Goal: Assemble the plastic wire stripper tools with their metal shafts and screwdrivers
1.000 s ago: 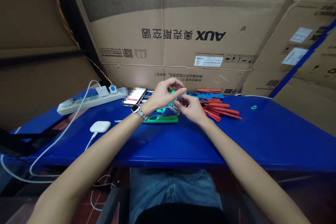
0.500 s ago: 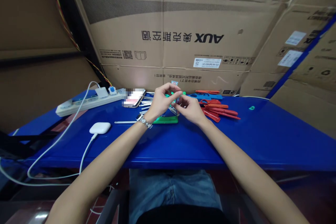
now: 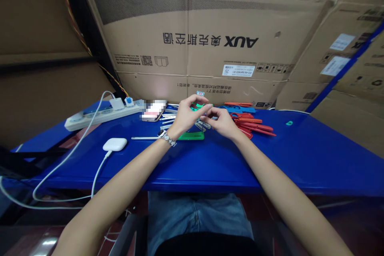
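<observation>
Over the back middle of the blue table, my left hand [image 3: 186, 117] and my right hand [image 3: 224, 123] meet at the fingertips. Both are closed, thumbs and fingers pinched around something small that I cannot make out. A bit of green shows behind the fingers, partly hidden. Below my left hand lies a green plastic piece [image 3: 192, 136]. Several silver metal rods [image 3: 168, 117] lie left of and behind my hands. To the right of my right hand is a pile of red plastic pieces [image 3: 255, 123], with blue plastic pieces [image 3: 240, 109] behind it.
A phone [image 3: 154, 111] and a white power strip [image 3: 87, 119] are at the back left. Nearer lies a white earphone case [image 3: 115, 144] with a cable. A small teal piece [image 3: 289, 123] lies at the right. A large cardboard sheet [image 3: 210, 16] stands behind the table.
The view has shifted slightly. The fingers of both hands have shifted a little at the pinch, and the small item between them is now more hidden.
</observation>
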Demonstrator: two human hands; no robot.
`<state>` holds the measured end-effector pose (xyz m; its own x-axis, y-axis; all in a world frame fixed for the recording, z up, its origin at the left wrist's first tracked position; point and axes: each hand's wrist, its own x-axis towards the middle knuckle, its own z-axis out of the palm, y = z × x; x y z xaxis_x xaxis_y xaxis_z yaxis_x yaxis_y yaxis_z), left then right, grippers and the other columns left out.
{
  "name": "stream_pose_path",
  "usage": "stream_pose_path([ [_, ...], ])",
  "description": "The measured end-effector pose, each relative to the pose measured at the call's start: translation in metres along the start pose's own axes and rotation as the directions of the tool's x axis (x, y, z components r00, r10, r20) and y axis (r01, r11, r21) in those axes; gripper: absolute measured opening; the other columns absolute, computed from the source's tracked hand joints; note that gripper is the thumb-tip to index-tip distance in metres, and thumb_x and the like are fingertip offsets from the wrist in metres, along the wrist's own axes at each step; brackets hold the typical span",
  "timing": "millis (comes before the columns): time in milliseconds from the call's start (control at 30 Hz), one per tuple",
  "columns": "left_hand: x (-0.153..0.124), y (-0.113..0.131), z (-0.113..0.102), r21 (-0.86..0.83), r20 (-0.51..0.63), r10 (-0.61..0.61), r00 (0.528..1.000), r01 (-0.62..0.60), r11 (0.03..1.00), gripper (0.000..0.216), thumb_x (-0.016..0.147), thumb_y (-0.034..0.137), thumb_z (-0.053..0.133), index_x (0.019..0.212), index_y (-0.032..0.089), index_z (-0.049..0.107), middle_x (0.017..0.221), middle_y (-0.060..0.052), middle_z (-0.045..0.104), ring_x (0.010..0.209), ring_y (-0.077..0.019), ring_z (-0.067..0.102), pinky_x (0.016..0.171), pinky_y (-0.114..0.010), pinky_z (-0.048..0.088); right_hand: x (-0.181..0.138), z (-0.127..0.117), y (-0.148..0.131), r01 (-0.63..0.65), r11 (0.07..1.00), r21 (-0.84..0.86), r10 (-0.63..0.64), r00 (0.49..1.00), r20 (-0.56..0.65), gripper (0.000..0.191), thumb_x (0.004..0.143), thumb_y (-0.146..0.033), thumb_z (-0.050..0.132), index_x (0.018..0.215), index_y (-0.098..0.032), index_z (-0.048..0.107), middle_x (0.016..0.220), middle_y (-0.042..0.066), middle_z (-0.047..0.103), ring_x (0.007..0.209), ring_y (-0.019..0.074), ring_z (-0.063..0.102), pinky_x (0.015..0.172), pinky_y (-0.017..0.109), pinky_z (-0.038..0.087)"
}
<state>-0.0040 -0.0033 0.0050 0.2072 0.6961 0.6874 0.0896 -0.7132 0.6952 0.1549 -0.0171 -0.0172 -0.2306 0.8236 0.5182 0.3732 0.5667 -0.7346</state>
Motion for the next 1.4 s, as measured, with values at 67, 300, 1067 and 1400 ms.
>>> stream_pose_path([
  [67,0.000,-0.001,0.003,-0.002,-0.031,-0.019,0.999,0.019,1.000,0.022,0.078,0.036,0.076,0.086,0.017,0.068,0.085,-0.003,0.072,0.080,-0.0148,0.067,0.074,-0.028,0.053,0.000,0.003,0.004,0.009,1.000,0.007,-0.008,0.999,-0.041,0.036,0.076,-0.049,0.069,0.066,-0.019,0.051,0.064,-0.002,0.054,0.063,0.0131,0.047,0.060,0.027,0.039],
  [300,-0.002,-0.002,-0.001,-0.023,0.007,-0.013,1.000,0.013,1.000,0.016,0.083,0.031,0.071,0.089,0.017,0.072,0.087,-0.004,0.074,0.081,-0.0150,0.068,0.076,-0.028,0.052,-0.001,0.003,0.000,0.010,1.000,0.019,-0.010,1.000,-0.009,0.027,0.078,-0.044,0.067,0.081,-0.019,0.059,0.074,0.000,0.060,0.065,0.0139,0.051,0.061,0.027,0.044],
  [1067,-0.003,-0.005,-0.008,0.056,0.133,0.061,0.989,-0.069,0.996,0.022,0.092,0.034,0.060,0.102,0.019,0.074,0.108,-0.008,0.071,0.097,-0.0187,0.066,0.079,-0.029,0.052,-0.001,-0.005,-0.009,-0.093,0.994,0.053,0.085,0.986,0.142,0.036,0.081,-0.051,0.062,0.082,-0.015,0.066,0.069,0.000,0.059,0.053,0.0111,0.046,0.051,0.026,0.036],
  [1400,-0.003,-0.002,-0.002,0.035,0.016,-0.013,1.000,0.012,0.999,0.022,0.083,0.038,0.072,0.081,0.017,0.070,0.079,-0.003,0.071,0.075,-0.0147,0.065,0.068,-0.027,0.049,-0.002,0.007,0.002,0.014,1.000,-0.001,-0.014,0.997,-0.080,0.033,0.075,-0.045,0.071,0.071,-0.019,0.052,0.066,-0.002,0.053,0.064,0.0132,0.046,0.061,0.027,0.038],
])
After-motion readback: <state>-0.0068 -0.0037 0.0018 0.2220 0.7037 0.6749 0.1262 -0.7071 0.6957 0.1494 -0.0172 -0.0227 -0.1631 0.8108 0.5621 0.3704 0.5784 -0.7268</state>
